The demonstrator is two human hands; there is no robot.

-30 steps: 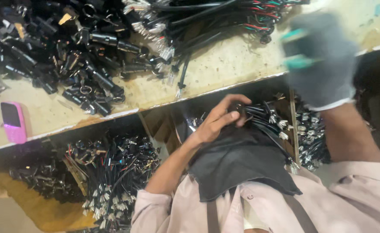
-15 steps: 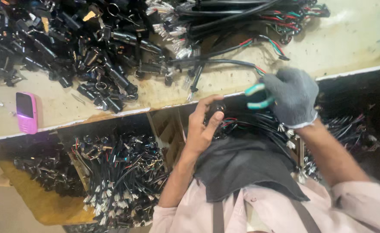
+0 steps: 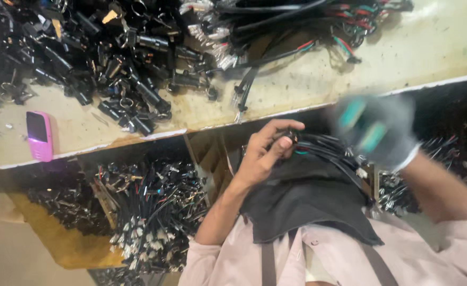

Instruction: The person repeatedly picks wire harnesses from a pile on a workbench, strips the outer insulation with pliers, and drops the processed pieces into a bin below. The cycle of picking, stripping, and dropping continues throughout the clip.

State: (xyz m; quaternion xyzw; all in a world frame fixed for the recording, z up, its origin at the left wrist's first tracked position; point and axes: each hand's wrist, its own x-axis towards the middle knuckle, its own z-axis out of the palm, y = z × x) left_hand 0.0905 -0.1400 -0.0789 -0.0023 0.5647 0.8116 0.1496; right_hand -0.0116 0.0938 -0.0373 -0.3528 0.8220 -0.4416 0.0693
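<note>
My bare left hand pinches the black end of a wire between thumb and fingers, at the left end of a bundle of black wires. The bundle lies on a dark cloth across my lap. To its right, my right hand wears a grey glove and is blurred by motion. It grips a small tool with teal handles, just above the right end of the bundle. The tool's jaws cannot be made out.
The worn bench top carries a heap of black connectors, harnesses with coloured wires and a pink phone. Below its edge, a box of black wires with white ends stands at my left, with more wires at the right.
My gloved right hand came down from above the bench to the wire bundle and has now shifted right, blurred. My left hand stayed on the wire end.
</note>
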